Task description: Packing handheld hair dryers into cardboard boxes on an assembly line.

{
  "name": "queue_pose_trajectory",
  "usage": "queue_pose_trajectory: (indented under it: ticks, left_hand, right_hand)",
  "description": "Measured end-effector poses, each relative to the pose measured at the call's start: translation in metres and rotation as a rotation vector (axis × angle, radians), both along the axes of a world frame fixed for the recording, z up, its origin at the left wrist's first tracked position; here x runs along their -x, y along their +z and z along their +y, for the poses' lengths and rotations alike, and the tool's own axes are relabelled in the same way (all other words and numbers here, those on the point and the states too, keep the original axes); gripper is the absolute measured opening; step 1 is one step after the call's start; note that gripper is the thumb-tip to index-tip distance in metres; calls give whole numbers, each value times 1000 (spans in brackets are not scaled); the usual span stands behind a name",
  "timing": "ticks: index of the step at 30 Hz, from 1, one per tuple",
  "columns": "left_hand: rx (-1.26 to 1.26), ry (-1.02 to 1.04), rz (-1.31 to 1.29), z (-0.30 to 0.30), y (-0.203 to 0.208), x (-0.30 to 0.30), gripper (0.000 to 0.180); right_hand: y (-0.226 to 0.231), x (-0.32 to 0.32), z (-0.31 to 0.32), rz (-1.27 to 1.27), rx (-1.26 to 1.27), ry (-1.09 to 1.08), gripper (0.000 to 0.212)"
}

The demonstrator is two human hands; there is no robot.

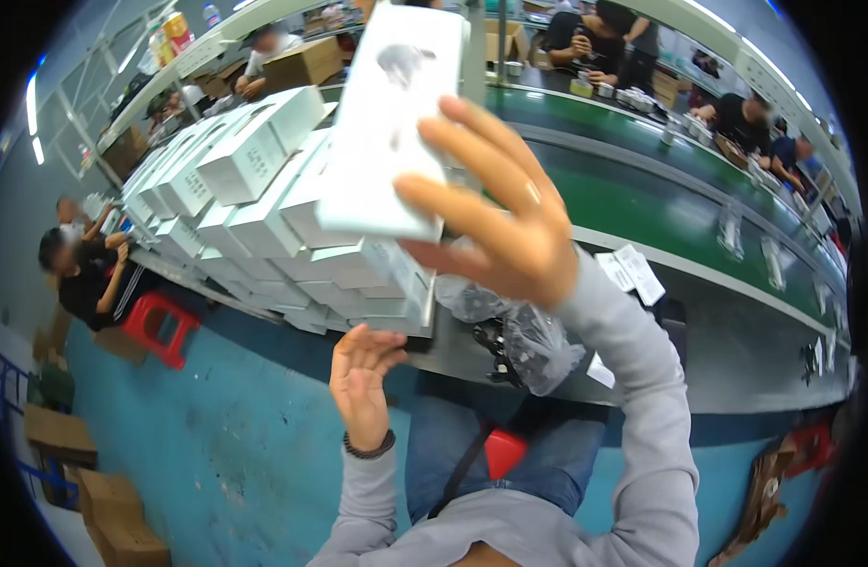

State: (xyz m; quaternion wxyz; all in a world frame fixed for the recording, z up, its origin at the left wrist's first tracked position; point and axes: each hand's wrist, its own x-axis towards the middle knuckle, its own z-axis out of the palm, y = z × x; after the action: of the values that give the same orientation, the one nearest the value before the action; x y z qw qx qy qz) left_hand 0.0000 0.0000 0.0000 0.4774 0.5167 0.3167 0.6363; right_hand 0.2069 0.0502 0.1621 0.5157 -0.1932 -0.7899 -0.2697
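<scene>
Bright tube lights (32, 106) glare at upper left, while fisheye distortion curves edges toward black corners.

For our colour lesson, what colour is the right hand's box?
The box is mostly white, best in head view.

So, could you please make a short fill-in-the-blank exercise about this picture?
The person's ____ hand holds a white box.
A dark bracelet circles the ____ wrist.
The plastic stool at the picture's left is ____.
The conveyor belt beyond the metal bench is ____.

Missing words: right; left; red; green.
</scene>
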Motion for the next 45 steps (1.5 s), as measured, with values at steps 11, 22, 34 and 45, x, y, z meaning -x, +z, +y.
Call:
queue_pose_trajectory:
  ticks: [11, 22, 34, 45]
  left_hand:
    - [268, -1191, 277, -29, 12, -81, 105]
    - [-139, -1100, 843, -48, -10, -113, 92]
    - [226, -1148, 709, -61, -36, -148, 97]
    - [613, -951, 268, -12, -8, -179, 84]
  right_hand:
    - [-173, -40, -242, -141, 444, -109, 25]
    - [-231, -106, -288, 658, 765, -203, 68]
    - [-218, -154, -276, 936, 1103, -105, 41]
    - [-167, -524, -158, 839, 990, -1225, 47]
